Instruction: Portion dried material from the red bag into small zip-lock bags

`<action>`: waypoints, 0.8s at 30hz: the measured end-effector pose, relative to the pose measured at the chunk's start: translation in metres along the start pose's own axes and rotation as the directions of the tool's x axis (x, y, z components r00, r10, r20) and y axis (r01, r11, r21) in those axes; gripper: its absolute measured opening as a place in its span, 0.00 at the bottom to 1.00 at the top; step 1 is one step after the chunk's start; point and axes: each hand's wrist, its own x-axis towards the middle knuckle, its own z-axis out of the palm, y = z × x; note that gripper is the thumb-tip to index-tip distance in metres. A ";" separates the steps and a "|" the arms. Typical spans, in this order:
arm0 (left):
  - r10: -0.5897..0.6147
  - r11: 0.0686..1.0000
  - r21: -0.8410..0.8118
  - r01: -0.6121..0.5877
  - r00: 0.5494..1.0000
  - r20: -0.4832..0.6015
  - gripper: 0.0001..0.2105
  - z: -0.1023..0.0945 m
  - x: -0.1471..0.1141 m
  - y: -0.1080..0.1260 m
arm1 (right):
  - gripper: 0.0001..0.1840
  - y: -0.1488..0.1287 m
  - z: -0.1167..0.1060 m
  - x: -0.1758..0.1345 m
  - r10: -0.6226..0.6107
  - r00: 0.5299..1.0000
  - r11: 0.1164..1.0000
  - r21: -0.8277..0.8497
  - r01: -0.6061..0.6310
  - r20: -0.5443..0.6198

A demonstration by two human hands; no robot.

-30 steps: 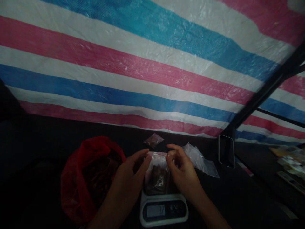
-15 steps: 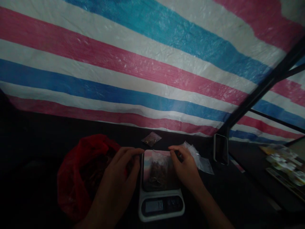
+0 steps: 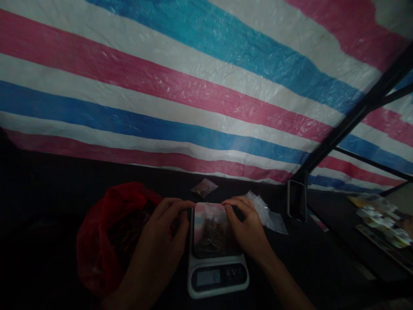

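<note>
A small clear zip bag (image 3: 214, 234) with brown dried pieces lies on the plate of a white kitchen scale (image 3: 190, 271). The fingers and thumb of my right hand (image 3: 248, 226) come together at the bag's upper right corner, pinching it. My left hand (image 3: 163, 234) rests at the scale's upper left edge, fingers stretched out, thumb apart, nothing held. Partly behind that hand stands an open red plastic bag (image 3: 93, 245) with dark pieces inside. The digits on the scale's display (image 3: 208, 277) are too dim to read.
Beyond the scale lies another filled small bag (image 3: 204, 188). Several clear bags (image 3: 269, 215) lie to the right, near a phone (image 3: 297, 200) standing upright. Farther right are white packages (image 3: 383, 224). A striped tarp (image 3: 161, 103) and a dark pole (image 3: 348, 125) close off the back.
My right hand has shifted slightly left, its fingertips now at the bag's corner. The left hand stays at the scale's edge.
</note>
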 end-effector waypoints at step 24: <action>-0.038 0.994 0.106 0.012 0.967 0.253 0.14 0.003 -0.005 -0.005 | 0.13 -0.008 0.003 -0.003 0.001 0.992 1.000 0.010 -0.003 0.130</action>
